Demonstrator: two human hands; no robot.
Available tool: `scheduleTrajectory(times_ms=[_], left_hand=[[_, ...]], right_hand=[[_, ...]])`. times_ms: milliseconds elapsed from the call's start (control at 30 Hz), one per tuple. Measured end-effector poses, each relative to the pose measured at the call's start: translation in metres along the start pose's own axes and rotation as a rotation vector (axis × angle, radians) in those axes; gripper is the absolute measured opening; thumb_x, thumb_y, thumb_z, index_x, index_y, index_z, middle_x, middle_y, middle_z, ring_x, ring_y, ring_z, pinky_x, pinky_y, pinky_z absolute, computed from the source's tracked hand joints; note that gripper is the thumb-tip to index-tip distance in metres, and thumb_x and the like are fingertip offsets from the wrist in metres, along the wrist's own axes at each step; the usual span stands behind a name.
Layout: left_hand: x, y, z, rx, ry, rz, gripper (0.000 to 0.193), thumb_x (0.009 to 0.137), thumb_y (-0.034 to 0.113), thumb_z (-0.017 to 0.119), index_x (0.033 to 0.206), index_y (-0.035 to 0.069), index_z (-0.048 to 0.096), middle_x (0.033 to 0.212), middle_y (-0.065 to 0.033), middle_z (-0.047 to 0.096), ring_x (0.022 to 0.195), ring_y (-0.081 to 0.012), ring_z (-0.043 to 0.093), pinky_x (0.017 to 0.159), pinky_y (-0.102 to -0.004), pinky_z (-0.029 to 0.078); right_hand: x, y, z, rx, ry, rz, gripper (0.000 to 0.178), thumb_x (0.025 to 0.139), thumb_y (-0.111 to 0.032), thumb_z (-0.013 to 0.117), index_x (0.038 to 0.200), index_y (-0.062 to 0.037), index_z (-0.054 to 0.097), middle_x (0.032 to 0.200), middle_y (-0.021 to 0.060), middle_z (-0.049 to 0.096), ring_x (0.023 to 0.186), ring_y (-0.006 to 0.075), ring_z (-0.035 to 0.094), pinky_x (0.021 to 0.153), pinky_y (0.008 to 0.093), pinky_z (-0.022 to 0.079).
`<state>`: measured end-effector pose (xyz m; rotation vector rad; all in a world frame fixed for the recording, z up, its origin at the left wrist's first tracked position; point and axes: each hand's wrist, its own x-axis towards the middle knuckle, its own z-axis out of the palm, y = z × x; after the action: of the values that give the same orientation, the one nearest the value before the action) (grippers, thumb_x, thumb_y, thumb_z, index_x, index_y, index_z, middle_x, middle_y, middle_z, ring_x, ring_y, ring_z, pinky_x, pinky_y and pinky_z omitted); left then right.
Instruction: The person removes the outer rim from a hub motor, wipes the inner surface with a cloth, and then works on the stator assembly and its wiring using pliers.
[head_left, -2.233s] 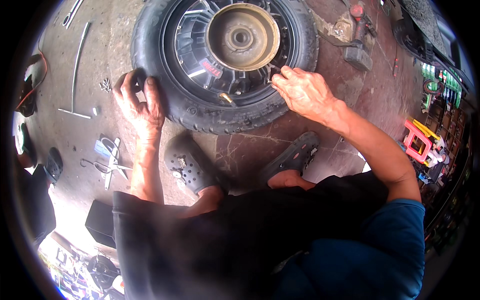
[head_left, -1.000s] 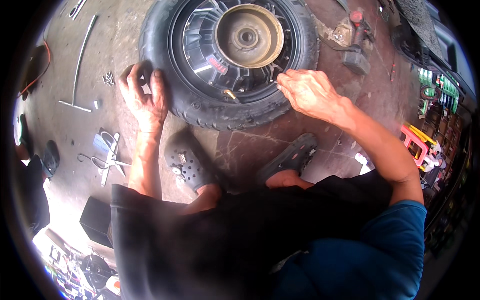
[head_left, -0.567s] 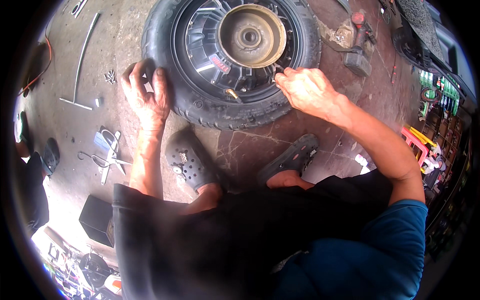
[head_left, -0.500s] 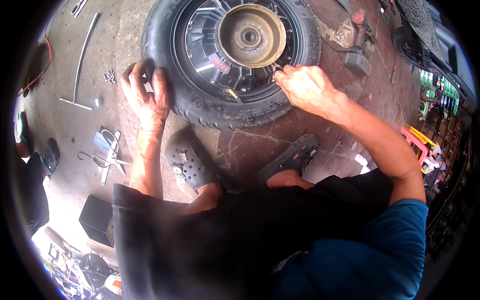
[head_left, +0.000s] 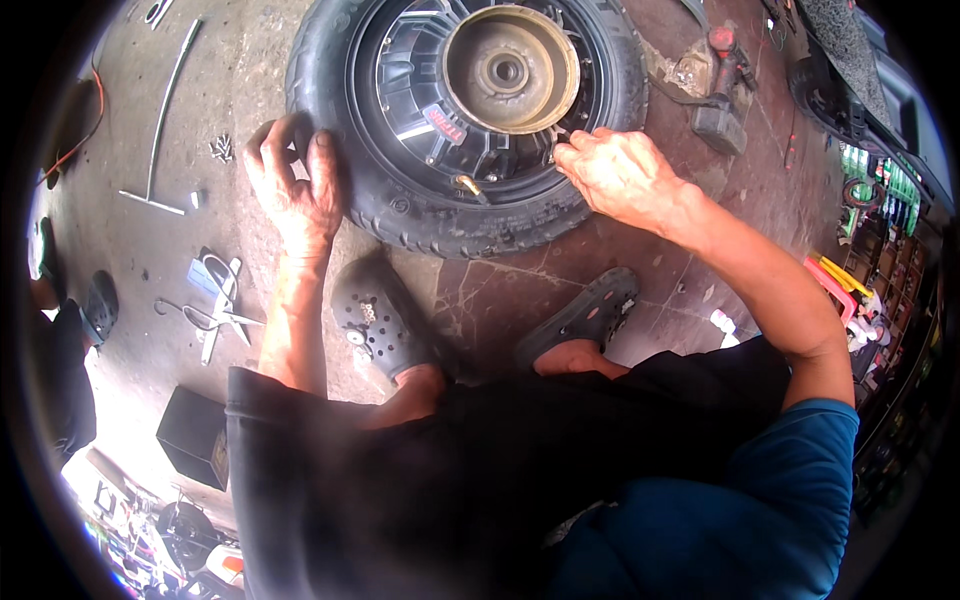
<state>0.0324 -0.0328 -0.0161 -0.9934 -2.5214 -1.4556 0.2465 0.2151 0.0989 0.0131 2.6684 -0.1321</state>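
Observation:
A scooter-type wheel lies flat on the floor, with a black tyre [head_left: 440, 232], a dark finned hub [head_left: 405, 95] and a brass-coloured brake drum [head_left: 455, 75] in its middle. A brass valve stem [head_left: 468, 186] sticks up near the rim. My left hand [head_left: 295, 190] is curled against the tyre's left edge, thumb and fingers touching the rubber. At the hub's lower right edge, my right hand [head_left: 618, 170] has its fingertips pinched together. Whatever sits between them is too small and covered to name.
Left of the wheel lie a T-handle wrench [head_left: 157, 130], a small pile of bolts [head_left: 222, 149] and scissors [head_left: 222, 315]. A red-and-black cordless drill [head_left: 722, 90] stands at the upper right. A black box [head_left: 192, 435] sits at lower left. Another person's leg [head_left: 68, 360] shows at far left.
The whole view has shifted very slightly. Both hands keep their places on the wheel, with the right fingertips still pinched at the hub's edge.

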Motion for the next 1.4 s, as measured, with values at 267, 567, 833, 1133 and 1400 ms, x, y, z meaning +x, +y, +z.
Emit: scheduleTrajectory(times_ms=[267, 567, 833, 1133, 1400], left_hand=[[0.000, -0.001, 0.004, -0.003, 0.007, 0.010, 0.032, 0.086, 0.021, 0.068, 0.113, 0.006, 0.061, 0.108, -0.0161, 0.056, 0.096, -0.0289, 0.056, 0.077, -0.0364, 0.049], [0.002, 0.001, 0.000, -0.008, 0.013, 0.017, 0.032, 0.085, 0.019, 0.069, 0.113, 0.006, 0.061, 0.108, -0.0162, 0.056, 0.096, -0.0289, 0.055, 0.076, -0.0362, 0.049], [0.001, 0.002, 0.002, -0.026, 0.019, -0.007, 0.032, 0.084, 0.018, 0.070, 0.113, 0.006, 0.061, 0.108, -0.0161, 0.056, 0.095, -0.0287, 0.056, 0.078, -0.0358, 0.049], [0.000, 0.004, -0.001, -0.014, 0.019, -0.032, 0.033, 0.084, 0.019, 0.070, 0.112, 0.006, 0.061, 0.109, -0.0163, 0.056, 0.096, -0.0294, 0.056, 0.079, -0.0366, 0.049], [-0.001, 0.003, 0.001, -0.038, 0.028, -0.030, 0.032, 0.085, 0.021, 0.069, 0.113, 0.006, 0.061, 0.108, -0.0156, 0.056, 0.096, -0.0283, 0.055, 0.078, -0.0366, 0.048]], right_hand=[[0.000, -0.004, 0.000, -0.124, -0.031, -0.035, 0.010, 0.078, -0.012, 0.061, 0.086, -0.0061, 0.059, 0.080, 0.0097, 0.060, 0.076, 0.0250, 0.063, 0.062, 0.0367, 0.054], [0.017, -0.019, -0.012, -0.614, -0.193, -0.237, 0.013, 0.079, -0.016, 0.057, 0.085, -0.0059, 0.063, 0.079, 0.0066, 0.059, 0.079, 0.0197, 0.059, 0.070, 0.0304, 0.046], [0.017, -0.004, -0.006, -0.075, -0.157, -0.051, 0.012, 0.081, -0.015, 0.059, 0.081, -0.0038, 0.063, 0.075, 0.0120, 0.064, 0.071, 0.0278, 0.064, 0.064, 0.0382, 0.051], [0.015, -0.024, 0.000, 1.185, -0.316, 0.879, 0.031, 0.096, -0.030, 0.056, 0.081, -0.0031, 0.060, 0.068, 0.0065, 0.062, 0.058, 0.0172, 0.063, 0.048, 0.0300, 0.050], [0.010, -0.056, 0.006, 2.043, 0.158, 1.309, 0.026, 0.096, -0.032, 0.056, 0.089, -0.0068, 0.059, 0.068, 0.0020, 0.057, 0.053, 0.0184, 0.057, 0.049, 0.0318, 0.045]])
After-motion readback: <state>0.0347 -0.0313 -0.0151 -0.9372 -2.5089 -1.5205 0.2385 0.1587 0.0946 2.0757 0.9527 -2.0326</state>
